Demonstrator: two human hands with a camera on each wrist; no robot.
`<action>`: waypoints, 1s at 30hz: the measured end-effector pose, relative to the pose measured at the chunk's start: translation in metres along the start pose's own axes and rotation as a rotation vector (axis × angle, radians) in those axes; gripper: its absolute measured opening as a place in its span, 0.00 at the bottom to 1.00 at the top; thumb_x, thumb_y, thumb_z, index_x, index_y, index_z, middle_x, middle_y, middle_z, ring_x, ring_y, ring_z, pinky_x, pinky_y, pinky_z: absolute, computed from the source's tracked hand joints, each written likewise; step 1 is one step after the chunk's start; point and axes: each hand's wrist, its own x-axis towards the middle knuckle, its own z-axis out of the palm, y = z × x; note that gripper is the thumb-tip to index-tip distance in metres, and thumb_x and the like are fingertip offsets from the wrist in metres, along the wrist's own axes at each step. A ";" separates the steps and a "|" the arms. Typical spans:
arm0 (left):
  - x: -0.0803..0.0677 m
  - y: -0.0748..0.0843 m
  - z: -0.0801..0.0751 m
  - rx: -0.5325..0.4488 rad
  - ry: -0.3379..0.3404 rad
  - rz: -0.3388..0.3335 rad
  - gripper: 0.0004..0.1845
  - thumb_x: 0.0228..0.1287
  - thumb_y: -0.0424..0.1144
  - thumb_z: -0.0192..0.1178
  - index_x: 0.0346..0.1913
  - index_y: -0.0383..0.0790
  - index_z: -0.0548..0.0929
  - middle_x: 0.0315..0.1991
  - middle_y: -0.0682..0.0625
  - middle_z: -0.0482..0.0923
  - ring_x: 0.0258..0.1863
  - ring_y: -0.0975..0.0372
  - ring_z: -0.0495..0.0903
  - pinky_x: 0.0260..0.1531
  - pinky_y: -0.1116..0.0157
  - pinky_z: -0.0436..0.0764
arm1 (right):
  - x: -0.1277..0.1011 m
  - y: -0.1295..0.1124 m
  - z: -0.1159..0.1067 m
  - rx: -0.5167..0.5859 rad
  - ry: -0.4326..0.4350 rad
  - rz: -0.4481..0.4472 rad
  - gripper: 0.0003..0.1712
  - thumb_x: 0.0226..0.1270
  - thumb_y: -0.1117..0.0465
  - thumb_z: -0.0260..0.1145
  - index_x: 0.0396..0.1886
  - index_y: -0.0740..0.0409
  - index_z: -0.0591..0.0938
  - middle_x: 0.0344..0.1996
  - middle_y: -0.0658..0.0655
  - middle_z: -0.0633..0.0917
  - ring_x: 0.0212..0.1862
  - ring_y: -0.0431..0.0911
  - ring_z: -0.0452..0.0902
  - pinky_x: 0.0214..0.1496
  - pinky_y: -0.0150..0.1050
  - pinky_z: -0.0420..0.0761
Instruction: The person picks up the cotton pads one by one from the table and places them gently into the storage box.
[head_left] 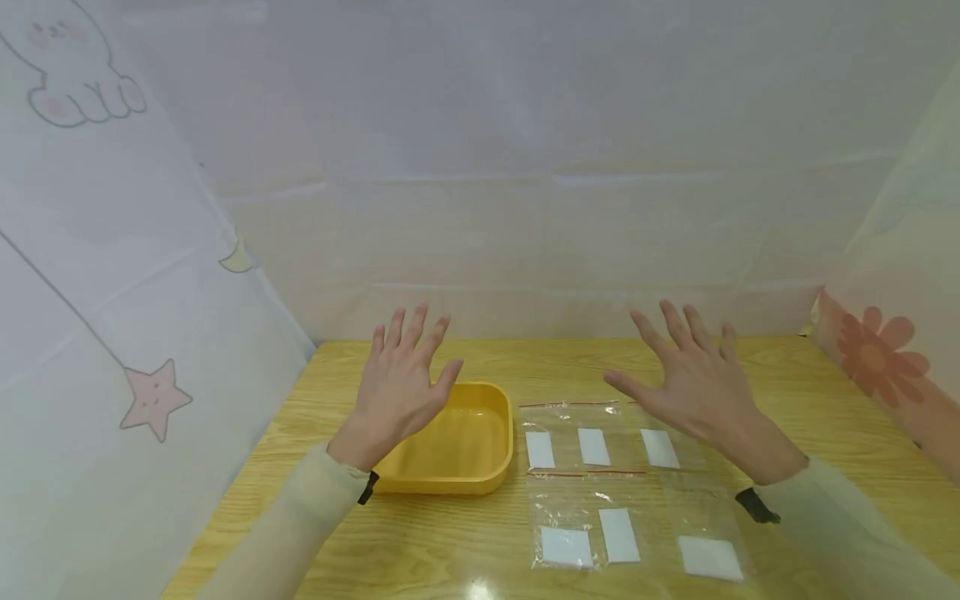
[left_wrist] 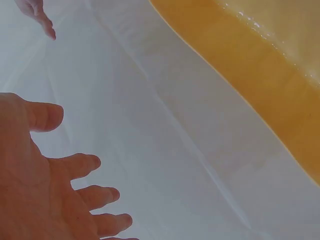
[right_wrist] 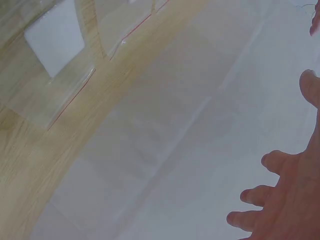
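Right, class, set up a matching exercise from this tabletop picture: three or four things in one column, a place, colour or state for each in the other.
Things:
1. tray
2. zip bags
3. left hand
4. table

Descriptions:
a. clear, with white label patches
b. light wood grain
c. yellow, with nothing visible inside
d. open, fingers spread, above the tray's left rim

Pairs: 1-c, 2-a, 3-d, 4-b
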 end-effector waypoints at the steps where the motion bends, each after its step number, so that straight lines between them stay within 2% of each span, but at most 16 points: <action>1: -0.001 0.000 0.000 0.000 0.000 0.002 0.38 0.82 0.66 0.38 0.86 0.55 0.56 0.85 0.43 0.44 0.83 0.43 0.40 0.78 0.38 0.46 | -0.001 0.000 0.000 -0.001 0.006 -0.002 0.60 0.68 0.20 0.56 0.89 0.43 0.51 0.84 0.70 0.47 0.82 0.71 0.37 0.71 0.81 0.29; 10: -0.014 -0.001 0.002 -0.006 0.013 0.016 0.38 0.82 0.65 0.39 0.86 0.53 0.57 0.85 0.42 0.47 0.83 0.42 0.42 0.78 0.38 0.47 | -0.016 0.006 -0.003 -0.015 0.029 -0.011 0.59 0.67 0.21 0.59 0.87 0.47 0.56 0.83 0.70 0.51 0.81 0.72 0.41 0.71 0.82 0.33; 16: -0.027 -0.005 0.006 -0.024 0.017 0.021 0.37 0.82 0.64 0.41 0.86 0.53 0.58 0.85 0.43 0.47 0.83 0.42 0.43 0.78 0.38 0.47 | -0.026 0.009 -0.003 -0.012 0.039 -0.033 0.59 0.68 0.23 0.62 0.88 0.46 0.55 0.83 0.71 0.52 0.81 0.72 0.43 0.73 0.80 0.34; 22: -0.041 -0.010 0.007 -0.050 0.027 0.018 0.36 0.82 0.62 0.44 0.85 0.50 0.61 0.84 0.41 0.49 0.83 0.41 0.45 0.78 0.37 0.48 | -0.034 0.011 -0.001 -0.014 0.061 -0.066 0.59 0.68 0.25 0.63 0.88 0.46 0.53 0.83 0.71 0.52 0.80 0.73 0.44 0.75 0.75 0.29; 26: -0.054 -0.017 0.009 -0.049 0.021 -0.009 0.36 0.81 0.60 0.49 0.84 0.47 0.63 0.83 0.38 0.53 0.82 0.39 0.48 0.77 0.35 0.49 | -0.042 0.017 0.002 0.003 0.068 -0.085 0.59 0.68 0.27 0.65 0.88 0.47 0.53 0.82 0.72 0.52 0.79 0.75 0.48 0.77 0.72 0.27; 28: -0.062 -0.023 0.010 -0.048 0.009 -0.026 0.37 0.81 0.59 0.51 0.84 0.46 0.63 0.82 0.36 0.54 0.81 0.38 0.50 0.76 0.35 0.51 | -0.045 0.022 0.004 0.012 0.075 -0.099 0.59 0.68 0.28 0.67 0.88 0.46 0.53 0.82 0.72 0.54 0.77 0.76 0.52 0.77 0.72 0.30; 30: -0.070 -0.030 0.012 -0.060 -0.010 -0.044 0.37 0.80 0.58 0.53 0.84 0.44 0.63 0.82 0.35 0.54 0.80 0.37 0.51 0.76 0.34 0.53 | -0.048 0.031 0.007 0.027 0.083 -0.115 0.60 0.67 0.30 0.69 0.88 0.46 0.52 0.81 0.73 0.57 0.75 0.77 0.56 0.76 0.76 0.40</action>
